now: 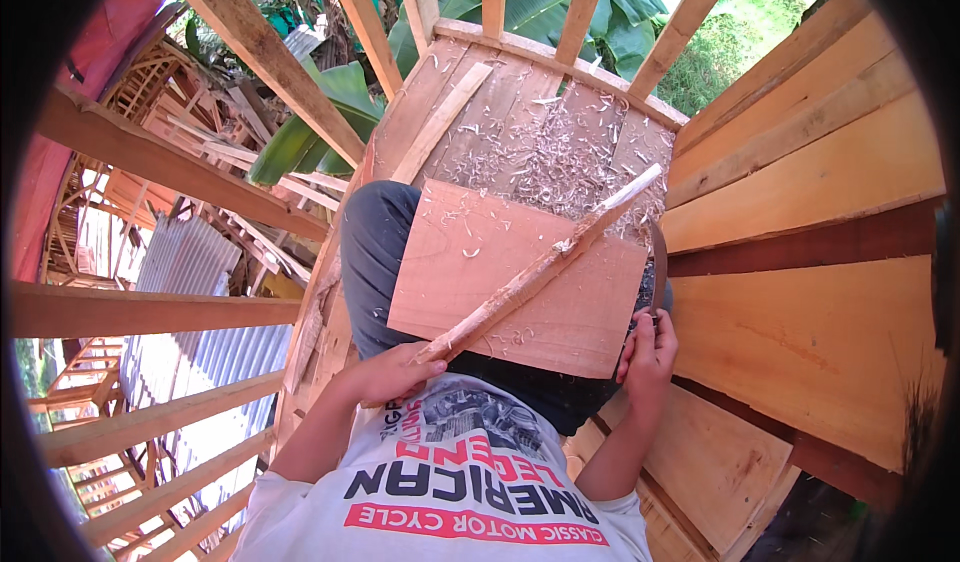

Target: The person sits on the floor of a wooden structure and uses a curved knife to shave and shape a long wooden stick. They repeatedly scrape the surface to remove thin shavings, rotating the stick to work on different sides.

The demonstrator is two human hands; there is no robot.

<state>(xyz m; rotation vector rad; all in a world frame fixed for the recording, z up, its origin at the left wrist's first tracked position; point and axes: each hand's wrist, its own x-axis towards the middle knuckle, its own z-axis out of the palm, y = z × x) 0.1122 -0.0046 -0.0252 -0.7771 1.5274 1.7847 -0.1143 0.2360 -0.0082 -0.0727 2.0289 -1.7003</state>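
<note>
Across my lap lies a flat wooden board (pixel 440 262) with a few shavings on it. A long peeled stick (pixel 530 282) runs diagonally over the board, its far end pointing up to the right. My left hand (pixel 395 370) is closed around the stick's near end, close to my shirt. At the board's right edge my right hand (pixel 648 347) grips a knife with a dark curved blade (pixel 659 262), which points away from me. The knife's handle is mostly hidden by the fingers. Blade and stick are apart.
Curled wood shavings (pixel 540 142) cover the plank floor (pixel 410 142) ahead, where a loose wooden strip (pixel 440 122) lies. Wooden slats (pixel 180 312) rail the left and far sides. A plank wall (pixel 800 342) stands close on the right. Corrugated metal sheets (pixel 185 257) show beyond the left slats.
</note>
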